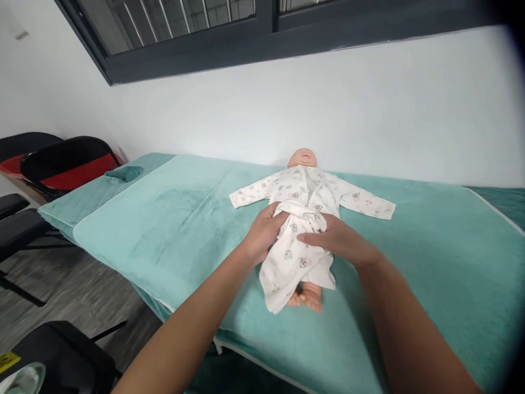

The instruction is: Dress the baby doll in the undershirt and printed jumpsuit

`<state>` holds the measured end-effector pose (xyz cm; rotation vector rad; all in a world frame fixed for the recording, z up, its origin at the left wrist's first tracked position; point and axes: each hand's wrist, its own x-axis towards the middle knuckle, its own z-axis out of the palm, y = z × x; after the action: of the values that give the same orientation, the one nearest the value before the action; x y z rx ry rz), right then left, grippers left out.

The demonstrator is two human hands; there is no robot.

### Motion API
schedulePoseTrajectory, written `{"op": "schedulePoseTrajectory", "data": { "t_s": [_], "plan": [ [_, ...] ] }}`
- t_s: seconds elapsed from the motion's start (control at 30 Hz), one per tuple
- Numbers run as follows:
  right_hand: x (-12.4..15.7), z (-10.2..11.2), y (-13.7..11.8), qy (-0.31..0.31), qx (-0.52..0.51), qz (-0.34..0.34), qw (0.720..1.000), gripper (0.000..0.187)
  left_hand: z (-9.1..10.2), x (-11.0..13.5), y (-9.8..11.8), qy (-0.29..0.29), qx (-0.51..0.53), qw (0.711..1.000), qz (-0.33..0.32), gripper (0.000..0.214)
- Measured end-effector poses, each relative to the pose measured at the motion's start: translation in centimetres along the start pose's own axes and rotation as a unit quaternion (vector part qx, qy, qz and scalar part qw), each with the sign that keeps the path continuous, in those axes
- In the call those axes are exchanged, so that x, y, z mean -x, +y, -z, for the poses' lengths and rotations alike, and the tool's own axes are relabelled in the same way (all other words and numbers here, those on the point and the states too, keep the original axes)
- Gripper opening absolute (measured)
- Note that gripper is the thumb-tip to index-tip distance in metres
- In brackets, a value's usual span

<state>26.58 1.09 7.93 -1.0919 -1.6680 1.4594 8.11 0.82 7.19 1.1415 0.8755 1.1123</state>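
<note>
A baby doll [304, 157] lies on its back on the green-covered bed, head towards the wall. It wears a white printed top [293, 183] with both sleeves spread out sideways. White printed baby trousers [283, 268] cover its legs, and its bare feet [311, 298] stick out at the bottom. My left hand [264, 230] grips the gathered waistband from the left side. On the right side my right hand [334, 238] holds the same waistband, thumb lying over the front of the cloth. Some fingers of both hands are hidden under the fabric.
The bed [164, 219] stands against a white wall below a dark-framed window [262, 33]. Black and red folding chairs [74, 164] are at its left end. A black seat [61, 355] with a round object on it is at the lower left.
</note>
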Motion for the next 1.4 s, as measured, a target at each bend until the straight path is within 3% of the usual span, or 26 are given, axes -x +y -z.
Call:
{"op": "schedulePoseTrajectory", "data": {
  "t_s": [0.17,0.27,0.33,0.5,0.7,0.9,1.03,1.1,1.2,1.33,1.4],
  "plan": [
    [-0.4,0.0,0.6,0.105,-0.100,0.032,0.989,0.019,0.0,0.7,1.9,-0.061,-0.128,0.990,0.006,0.038],
    [-0.5,0.2,0.7,0.099,-0.083,0.033,0.991,0.015,0.2,1.9,3.4,-0.132,-0.219,0.966,0.027,0.034],
    [-0.3,0.3,0.5,0.078,-0.040,0.030,0.996,0.013,0.0,3.1,3.9,-0.132,-0.213,0.967,0.052,0.033],
    [0.1,0.4,-0.5,-0.020,0.127,0.034,0.991,0.010,-1.9,7.6,2.7,0.015,-0.094,0.985,0.142,0.037],
    [-0.1,-0.6,-1.7,-0.144,0.285,0.047,0.946,0.010,-4.5,13.4,0.3,0.195,0.026,0.962,0.190,0.041],
    [-0.4,-1.9,-1.3,-0.150,0.403,0.079,0.899,0.012,-5.9,16.3,-3.1,0.291,0.169,0.923,0.185,0.046],
    [-0.2,-2.6,-0.8,-0.122,0.469,0.082,0.871,0.011,-4.8,17.2,-4.3,0.397,0.147,0.896,0.134,0.049],
    [-0.2,-2.8,-0.7,-0.114,0.494,0.072,0.859,0.016,-3.7,17.5,-4.5,0.418,0.082,0.899,0.104,0.048],
    [-0.2,-2.8,-0.8,-0.129,0.510,0.075,0.847,0.019,-2.6,18.0,-4.4,0.392,-0.013,0.917,0.077,0.044],
    [-0.1,-2.4,-1.2,-0.174,0.447,0.082,0.874,0.009,-2.4,18.1,-4.6,0.381,-0.030,0.922,0.066,0.039],
    [0.1,-2.4,-1.5,-0.188,0.418,0.080,0.885,0.023,-2.4,17.7,-4.9,0.385,0.015,0.919,0.079,0.040]
  ]
}}
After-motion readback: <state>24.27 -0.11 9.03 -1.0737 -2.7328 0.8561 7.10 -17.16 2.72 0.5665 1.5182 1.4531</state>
